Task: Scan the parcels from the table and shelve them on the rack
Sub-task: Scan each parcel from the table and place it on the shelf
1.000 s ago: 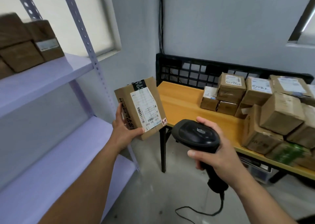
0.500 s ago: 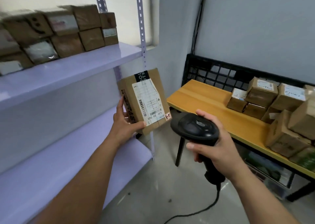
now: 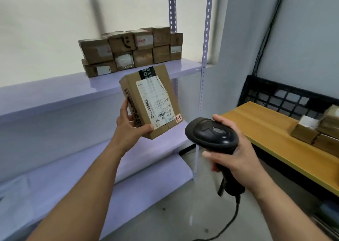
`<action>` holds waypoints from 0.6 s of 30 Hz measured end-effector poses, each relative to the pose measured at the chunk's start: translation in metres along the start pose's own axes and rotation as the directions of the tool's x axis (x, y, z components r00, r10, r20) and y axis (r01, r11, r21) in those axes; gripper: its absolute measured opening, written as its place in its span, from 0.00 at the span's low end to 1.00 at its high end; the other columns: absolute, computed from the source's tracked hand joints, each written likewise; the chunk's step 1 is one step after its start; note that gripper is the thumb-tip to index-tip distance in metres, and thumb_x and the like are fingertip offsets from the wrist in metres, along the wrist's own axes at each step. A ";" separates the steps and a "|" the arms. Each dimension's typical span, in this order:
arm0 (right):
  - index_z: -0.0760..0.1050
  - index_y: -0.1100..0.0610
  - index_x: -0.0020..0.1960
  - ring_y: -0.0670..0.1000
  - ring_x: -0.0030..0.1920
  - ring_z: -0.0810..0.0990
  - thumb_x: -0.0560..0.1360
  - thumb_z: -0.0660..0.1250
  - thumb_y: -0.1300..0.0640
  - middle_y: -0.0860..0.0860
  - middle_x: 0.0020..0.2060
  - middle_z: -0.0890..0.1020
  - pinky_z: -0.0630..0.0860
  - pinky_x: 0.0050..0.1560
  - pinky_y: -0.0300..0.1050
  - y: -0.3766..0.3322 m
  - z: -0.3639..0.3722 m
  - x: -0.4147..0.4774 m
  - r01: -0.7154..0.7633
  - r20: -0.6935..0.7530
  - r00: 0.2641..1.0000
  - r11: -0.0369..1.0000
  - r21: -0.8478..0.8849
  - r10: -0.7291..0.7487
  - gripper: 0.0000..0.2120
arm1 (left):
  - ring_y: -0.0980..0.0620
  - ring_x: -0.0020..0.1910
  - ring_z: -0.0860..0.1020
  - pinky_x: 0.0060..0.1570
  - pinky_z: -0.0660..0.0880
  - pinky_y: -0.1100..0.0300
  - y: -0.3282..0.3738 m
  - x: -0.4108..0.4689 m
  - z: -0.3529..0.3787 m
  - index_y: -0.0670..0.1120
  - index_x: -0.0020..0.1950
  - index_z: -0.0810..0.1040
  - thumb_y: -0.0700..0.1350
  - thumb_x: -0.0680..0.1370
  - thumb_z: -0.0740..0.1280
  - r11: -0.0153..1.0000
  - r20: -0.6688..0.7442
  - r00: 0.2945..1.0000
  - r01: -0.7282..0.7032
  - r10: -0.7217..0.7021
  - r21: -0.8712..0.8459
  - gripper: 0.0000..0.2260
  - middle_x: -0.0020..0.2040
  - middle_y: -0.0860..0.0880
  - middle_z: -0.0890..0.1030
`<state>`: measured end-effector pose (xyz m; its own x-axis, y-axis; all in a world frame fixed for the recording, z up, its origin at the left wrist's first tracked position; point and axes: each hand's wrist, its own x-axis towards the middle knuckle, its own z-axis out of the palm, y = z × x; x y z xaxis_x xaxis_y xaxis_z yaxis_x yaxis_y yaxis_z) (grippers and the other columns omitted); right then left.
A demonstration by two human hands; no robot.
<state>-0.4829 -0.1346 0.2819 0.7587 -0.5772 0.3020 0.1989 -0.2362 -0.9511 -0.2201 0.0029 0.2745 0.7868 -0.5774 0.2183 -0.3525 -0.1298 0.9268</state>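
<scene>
Cardboard parcel (image 3: 150, 103) sits in my left hand (image 3: 128, 128): thumb across the lower front corner, other fingers (image 3: 123, 110) on the left side face, clamped on it. Its long axis is roughly upright, with the top tipped a bit left. White label (image 3: 157, 94) faces me, barcodes low on it.

Right hand (image 3: 238, 160) is curled tight round the handle of the black scanner (image 3: 211, 134). The scanner head is just right of and below the parcel, near but not touching. Can't tell if the trigger is pressed, and no beam shows on the label.

Key relation: the parcel hangs in front of the rack, its top end about level with the front lip of the middle shelf (image 3: 64, 90). The shelf surface lies up and beyond my fingers, so my guess is lift, then push forward. Left hand is nearer the rack; the right is out on the table side.

Stacked parcels (image 3: 132, 50) sit two layers high on the right part of that shelf. Shelf surface shows left of and in front of them. Lower shelf (image 3: 64, 182) runs under my forearm.

In the way: the shelf lip, the stack, and the perforated upright post (image 3: 202, 94) just right of the parcel. Scanner cable (image 3: 232, 222) trails toward the floor, well apart from the rack.

Wooden table (image 3: 271, 128) is off right with more boxes (image 3: 310, 132) on it, blurred. Step in hand, I judge: scanning or about to shelve. Parcel not yet on the rack.
</scene>
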 end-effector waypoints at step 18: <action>0.72 0.35 0.63 0.57 0.29 0.80 0.61 0.77 0.62 0.53 0.54 0.81 0.79 0.33 0.51 -0.034 0.165 0.079 0.053 0.210 0.976 0.997 0.048 -0.062 0.37 | 0.45 0.62 0.74 0.58 0.76 0.40 0.011 0.036 -0.216 0.70 0.73 0.49 0.56 0.59 0.74 0.997 -0.308 0.950 0.071 -0.057 0.034 0.49 0.66 0.44 0.70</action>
<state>-0.3275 -0.0428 0.3279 0.8581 -0.3847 0.3401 0.2683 -0.2286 -0.9358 -0.0863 0.1545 0.3587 0.9232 -0.2931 0.2487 -0.3130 -0.1974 0.9290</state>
